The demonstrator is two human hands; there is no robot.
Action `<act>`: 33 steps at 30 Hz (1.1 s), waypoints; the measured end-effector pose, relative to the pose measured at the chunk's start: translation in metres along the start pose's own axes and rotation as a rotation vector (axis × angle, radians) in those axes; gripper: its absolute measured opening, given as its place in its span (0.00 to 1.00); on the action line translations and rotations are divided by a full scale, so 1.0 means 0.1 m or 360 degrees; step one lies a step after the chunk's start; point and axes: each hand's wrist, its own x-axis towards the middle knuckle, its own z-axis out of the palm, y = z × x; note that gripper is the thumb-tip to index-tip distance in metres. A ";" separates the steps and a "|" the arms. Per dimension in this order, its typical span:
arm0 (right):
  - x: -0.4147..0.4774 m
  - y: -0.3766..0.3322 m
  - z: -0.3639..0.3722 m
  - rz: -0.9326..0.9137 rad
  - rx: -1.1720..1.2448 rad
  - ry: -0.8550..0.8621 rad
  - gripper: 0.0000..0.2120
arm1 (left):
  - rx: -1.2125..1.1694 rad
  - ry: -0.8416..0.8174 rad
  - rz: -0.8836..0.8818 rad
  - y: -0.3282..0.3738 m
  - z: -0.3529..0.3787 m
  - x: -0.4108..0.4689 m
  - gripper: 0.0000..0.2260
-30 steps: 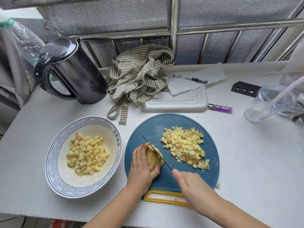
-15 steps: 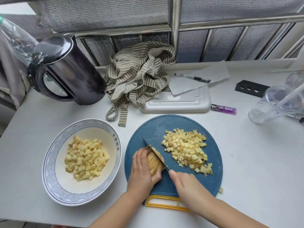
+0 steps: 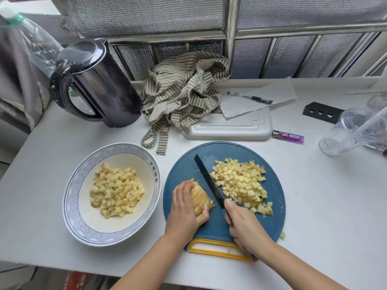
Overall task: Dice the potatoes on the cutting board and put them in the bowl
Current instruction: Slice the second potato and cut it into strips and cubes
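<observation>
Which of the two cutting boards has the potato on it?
The round blue board with the yellow handle, carrying the potato cubes. The white rectangular board behind it has none, just paper and cloth overlapping its far edge.

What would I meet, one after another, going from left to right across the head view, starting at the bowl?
The bowl → left hand → pile of diced potato → purple lighter → clear plastic cup.
</observation>
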 end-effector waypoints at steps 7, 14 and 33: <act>-0.24 -0.05 -0.12 -0.0193 -0.0295 -0.0014 0.24 | -0.0039 0.0037 0.0009 -0.01 -0.01 -0.02 0.31; -0.37 -0.09 -0.07 -0.0297 -0.0486 -0.0037 0.24 | 0.0004 0.0030 -0.0024 -0.01 0.01 -0.03 0.28; -0.39 -0.15 0.07 -0.0215 -0.0792 -0.0078 0.23 | 0.0072 -0.0002 -0.0104 -0.01 0.03 -0.01 0.30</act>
